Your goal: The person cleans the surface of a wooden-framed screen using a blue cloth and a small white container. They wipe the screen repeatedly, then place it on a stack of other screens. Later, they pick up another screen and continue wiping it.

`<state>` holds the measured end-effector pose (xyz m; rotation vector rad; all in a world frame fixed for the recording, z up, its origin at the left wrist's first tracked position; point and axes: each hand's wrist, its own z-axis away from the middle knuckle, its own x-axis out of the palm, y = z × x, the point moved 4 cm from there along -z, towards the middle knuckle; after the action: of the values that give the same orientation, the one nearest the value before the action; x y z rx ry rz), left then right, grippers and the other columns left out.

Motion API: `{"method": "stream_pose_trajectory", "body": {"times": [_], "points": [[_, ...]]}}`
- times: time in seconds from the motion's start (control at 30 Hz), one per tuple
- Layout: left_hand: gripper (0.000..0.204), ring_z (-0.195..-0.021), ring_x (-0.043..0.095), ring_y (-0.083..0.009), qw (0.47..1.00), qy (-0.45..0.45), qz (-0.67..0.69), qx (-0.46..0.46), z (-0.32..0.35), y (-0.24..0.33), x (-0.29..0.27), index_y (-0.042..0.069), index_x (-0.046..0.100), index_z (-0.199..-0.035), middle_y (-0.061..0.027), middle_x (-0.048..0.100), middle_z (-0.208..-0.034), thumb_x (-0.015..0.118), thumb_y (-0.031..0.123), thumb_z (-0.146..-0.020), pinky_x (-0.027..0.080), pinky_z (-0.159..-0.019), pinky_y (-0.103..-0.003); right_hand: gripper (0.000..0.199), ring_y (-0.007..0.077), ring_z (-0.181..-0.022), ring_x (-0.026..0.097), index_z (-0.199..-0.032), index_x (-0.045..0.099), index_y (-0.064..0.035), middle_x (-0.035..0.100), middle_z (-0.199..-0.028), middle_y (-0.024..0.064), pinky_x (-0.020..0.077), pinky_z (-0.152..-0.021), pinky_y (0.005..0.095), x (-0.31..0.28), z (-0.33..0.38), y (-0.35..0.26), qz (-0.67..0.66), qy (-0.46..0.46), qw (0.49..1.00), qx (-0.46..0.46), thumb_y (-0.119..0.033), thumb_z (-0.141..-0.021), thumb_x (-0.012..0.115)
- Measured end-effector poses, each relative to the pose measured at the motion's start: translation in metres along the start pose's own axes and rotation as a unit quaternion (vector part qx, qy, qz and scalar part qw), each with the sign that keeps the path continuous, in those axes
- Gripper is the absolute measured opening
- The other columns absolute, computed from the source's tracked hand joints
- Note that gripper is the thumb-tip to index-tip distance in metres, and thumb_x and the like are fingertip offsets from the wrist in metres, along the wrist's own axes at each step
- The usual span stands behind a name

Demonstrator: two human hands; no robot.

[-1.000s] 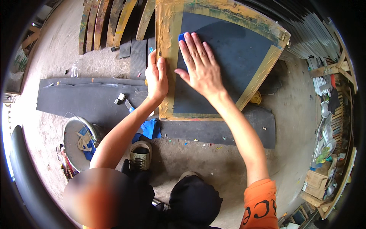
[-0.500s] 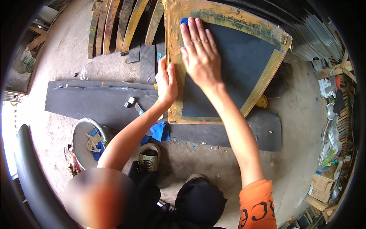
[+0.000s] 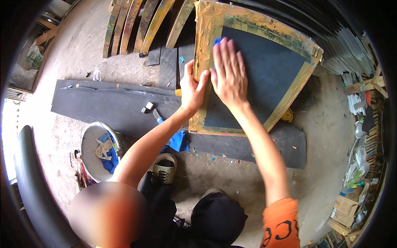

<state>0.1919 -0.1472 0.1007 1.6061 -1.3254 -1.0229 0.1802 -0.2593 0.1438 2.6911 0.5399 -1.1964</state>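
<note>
A screen-printing frame (image 3: 209, 25) stands tilted in front of me, its wooden border covered in yellowish tape and paint smears around a dark panel (image 3: 269, 68). My left hand (image 3: 193, 91) grips its left edge, thumb toward the front and the other fingers partly hidden at the side. On the panel's upper left part lies my right hand (image 3: 230, 78), fingers stretched out, pressing a blue cloth (image 3: 217, 40) against the surface. Only scraps of that cloth show past the fingertips and beside the thumb.
At left stands a bucket (image 3: 89, 153) with blue and pale rags inside. Dark sheets (image 3: 103, 105) lie on the floor, with a utility knife (image 3: 157, 116) and another blue cloth (image 3: 179, 141) near my shoe. Wooden frames (image 3: 155, 27) line up behind; clutter (image 3: 355, 182) fills the right side.
My right hand has slid down the panel toward me with the blue cloth. My left hand stays on the frame's edge, its thumb now farther out. The whole view has shifted slightly.
</note>
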Motion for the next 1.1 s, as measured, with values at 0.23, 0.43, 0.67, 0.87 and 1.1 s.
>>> {"method": "stream_pose_trajectory", "body": {"times": [0.23, 0.43, 0.67, 0.87, 1.1], "points": [[0.036, -0.07, 0.054, -0.017, 0.999, -0.007, -0.013, -0.042, 0.004, 0.002, -0.001, 0.0, 0.044, -0.112, -0.0144, 0.058, -0.084, 0.057, 0.019, -0.084, 0.045, -0.065, -0.029, 0.056, 0.0251, -0.13, 0.026, -0.135, 0.031, -0.0087, 0.029, -0.14, 0.0096, 0.0205, -0.105, 0.0464, -0.01, 0.026, 0.013, 0.022, 0.041, 0.99, 0.135, -0.025, -0.084, 0.049], [0.034, -0.071, 0.057, -0.0202, 0.998, 0.001, -0.031, -0.052, 0.002, -0.004, 0.001, 0.001, 0.042, -0.111, -0.0159, 0.06, -0.083, 0.055, 0.019, -0.085, 0.046, -0.068, -0.031, 0.068, 0.0272, -0.133, 0.018, -0.135, 0.03, -0.01, 0.023, -0.142, 0.0135, 0.0139, -0.106, 0.0471, -0.001, 0.088, 0.019, 0.035, -0.112, 0.993, 0.024, -0.037, -0.079, 0.056], [0.052, -0.055, 0.044, -0.01, 0.999, 0.011, -0.042, -0.02, 0.005, 0.003, 0.004, -0.008, 0.034, -0.123, -0.0083, 0.053, -0.068, 0.05, 0.028, -0.089, 0.039, -0.05, -0.026, 0.057, 0.041, -0.129, 0.018, -0.133, 0.02, 0.0088, 0.019, -0.138, 0.0284, 0.0191, -0.104, 0.0461, -0.045, -0.015, 0.058, 0.06, 0.173, 0.944, 0.273, -0.021, -0.089, 0.041], [0.03, -0.053, 0.045, -0.0113, 0.998, 0.022, -0.057, 0.031, 0.002, 0.003, 0.004, -0.001, 0.042, -0.108, -0.0076, 0.053, -0.067, 0.051, 0.021, -0.089, 0.038, -0.049, -0.025, 0.061, 0.032, -0.131, 0.021, -0.134, 0.025, 0.0018, 0.022, -0.14, 0.0202, 0.0214, -0.105, 0.0434, -0.006, 0.109, 0.009, -0.018, -0.035, 0.983, 0.182, -0.029, -0.087, 0.047], [0.037, -0.05, 0.041, -0.0126, 0.997, 0.031, -0.07, 0.021, 0.004, 0.005, 0.005, -0.005, 0.041, -0.11, -0.0079, 0.05, -0.06, 0.051, 0.023, -0.088, 0.036, -0.047, -0.028, 0.061, 0.0326, -0.13, 0.021, -0.134, 0.027, 0.0, 0.024, -0.14, 0.0192, 0.0212, -0.105, 0.0443, -0.046, 0.021, 0.072, 0.019, 0.115, 0.971, 0.21, -0.025, -0.084, 0.052]]}}
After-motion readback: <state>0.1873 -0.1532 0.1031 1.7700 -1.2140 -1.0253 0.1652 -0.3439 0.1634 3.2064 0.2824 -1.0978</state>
